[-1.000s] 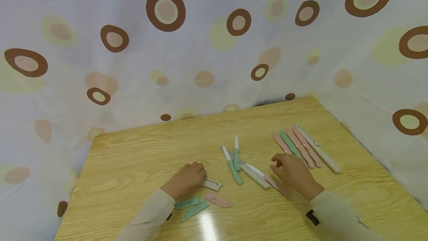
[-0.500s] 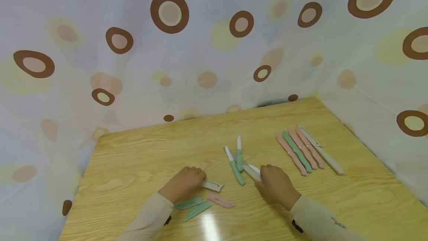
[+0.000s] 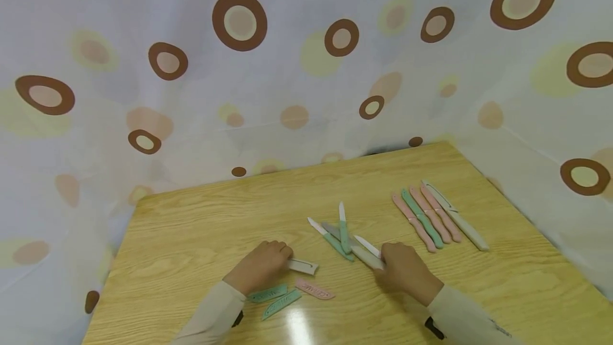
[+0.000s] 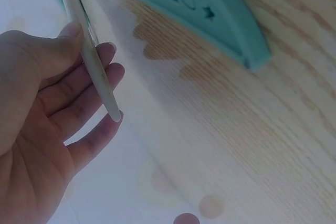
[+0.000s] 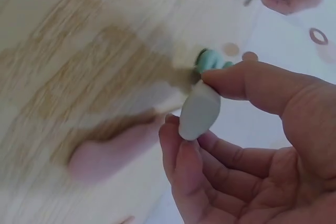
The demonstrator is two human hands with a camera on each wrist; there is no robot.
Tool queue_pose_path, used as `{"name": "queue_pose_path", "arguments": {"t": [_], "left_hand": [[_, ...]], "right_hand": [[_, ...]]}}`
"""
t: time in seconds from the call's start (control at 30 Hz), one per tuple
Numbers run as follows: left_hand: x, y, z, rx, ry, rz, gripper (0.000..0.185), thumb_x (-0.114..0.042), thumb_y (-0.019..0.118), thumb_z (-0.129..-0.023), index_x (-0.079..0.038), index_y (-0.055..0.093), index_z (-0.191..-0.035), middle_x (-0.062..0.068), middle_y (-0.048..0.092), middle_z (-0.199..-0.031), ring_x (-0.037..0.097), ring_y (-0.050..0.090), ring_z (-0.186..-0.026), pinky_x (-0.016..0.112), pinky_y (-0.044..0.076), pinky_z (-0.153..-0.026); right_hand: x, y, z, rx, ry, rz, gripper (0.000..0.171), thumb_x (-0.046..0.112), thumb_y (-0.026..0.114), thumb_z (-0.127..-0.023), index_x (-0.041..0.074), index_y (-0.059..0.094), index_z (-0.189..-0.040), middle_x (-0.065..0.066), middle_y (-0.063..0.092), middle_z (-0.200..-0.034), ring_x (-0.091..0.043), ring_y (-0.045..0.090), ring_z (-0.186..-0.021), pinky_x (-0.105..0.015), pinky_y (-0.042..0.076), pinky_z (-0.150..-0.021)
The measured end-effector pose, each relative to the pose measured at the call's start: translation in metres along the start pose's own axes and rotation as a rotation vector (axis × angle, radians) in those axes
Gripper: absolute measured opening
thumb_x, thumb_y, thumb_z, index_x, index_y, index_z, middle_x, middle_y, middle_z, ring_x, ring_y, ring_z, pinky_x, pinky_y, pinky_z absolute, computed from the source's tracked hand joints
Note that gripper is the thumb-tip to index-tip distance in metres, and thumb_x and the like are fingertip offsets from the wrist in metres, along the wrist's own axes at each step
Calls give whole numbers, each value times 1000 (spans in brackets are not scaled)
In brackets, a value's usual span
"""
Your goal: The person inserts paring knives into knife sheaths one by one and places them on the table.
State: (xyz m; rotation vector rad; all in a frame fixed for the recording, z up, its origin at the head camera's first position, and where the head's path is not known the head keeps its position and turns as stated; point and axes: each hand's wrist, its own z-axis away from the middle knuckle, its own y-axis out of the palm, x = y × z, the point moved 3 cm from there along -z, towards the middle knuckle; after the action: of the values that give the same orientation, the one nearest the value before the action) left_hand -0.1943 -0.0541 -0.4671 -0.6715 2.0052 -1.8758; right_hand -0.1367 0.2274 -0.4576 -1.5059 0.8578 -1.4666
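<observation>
My left hand [image 3: 263,266] rests on the wooden table [image 3: 191,228] and pinches a white blade sheath [image 3: 303,266] that points right; the left wrist view shows thumb and fingers along the sheath [image 4: 94,72]. My right hand [image 3: 406,273] grips the end of a beige-handled knife [image 3: 367,257] in a small pile. In the right wrist view its thumb and fingers pinch that handle [image 5: 199,111]. Two green-handled knives [image 3: 335,241] lie crossed in the pile. A white blade [image 3: 367,245] sticks out beside my right hand, its handle hidden.
Several sheathed knives, pink [image 3: 413,221], green [image 3: 422,218] and beige [image 3: 457,217], lie in a row at the right. Two teal sheaths [image 3: 274,297] and a pink sheath [image 3: 313,289] lie near my left wrist. A spotted curtain [image 3: 306,68] surrounds the table.
My right hand moved left from beside the row of sheathed knives to the pile and took hold of the beige handle. The pile's knives shifted slightly. My left hand stayed put.
</observation>
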Motion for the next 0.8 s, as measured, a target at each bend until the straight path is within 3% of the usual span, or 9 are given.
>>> {"name": "queue_pose_path", "arguments": {"t": [0.2, 0.37, 0.57, 0.8], "left_hand": [[0, 0, 1, -5, -13, 59, 17, -20, 70, -89, -9, 66, -102, 1, 66, -95, 14, 62, -84, 28, 54, -76], [0, 1, 1, 10, -25, 82, 17, -19, 69, -89, -8, 66, -103, 1, 66, -95, 14, 62, -84, 29, 54, -77], [1, 3, 2, 11, -22, 77, 17, -18, 70, -89, -8, 67, -103, 1, 66, -96, 14, 62, -84, 29, 55, -77], [2, 1, 1, -9, -26, 78, 15, -17, 68, -90, -9, 66, -103, 1, 66, -98, 15, 62, -87, 28, 55, -81]], "right_hand": [[-6, -11, 12, 27, -26, -37, 20, 14, 81, -75, 0, 67, -78, -4, 64, -73, -12, 55, -62, -30, 51, -55], [-14, -14, 23, 49, -106, -115, 19, 20, 78, -79, 5, 69, -73, 5, 59, -65, -3, 47, -54, -21, 44, -48], [-20, -12, 35, 94, -233, -256, 23, 21, 75, -83, -2, 72, -85, 9, 59, -66, 4, 47, -56, -16, 45, -51], [-19, -6, 44, 120, -259, -360, 19, 16, 73, -83, -2, 73, -90, 8, 62, -71, 3, 49, -60, -17, 48, -53]]}}
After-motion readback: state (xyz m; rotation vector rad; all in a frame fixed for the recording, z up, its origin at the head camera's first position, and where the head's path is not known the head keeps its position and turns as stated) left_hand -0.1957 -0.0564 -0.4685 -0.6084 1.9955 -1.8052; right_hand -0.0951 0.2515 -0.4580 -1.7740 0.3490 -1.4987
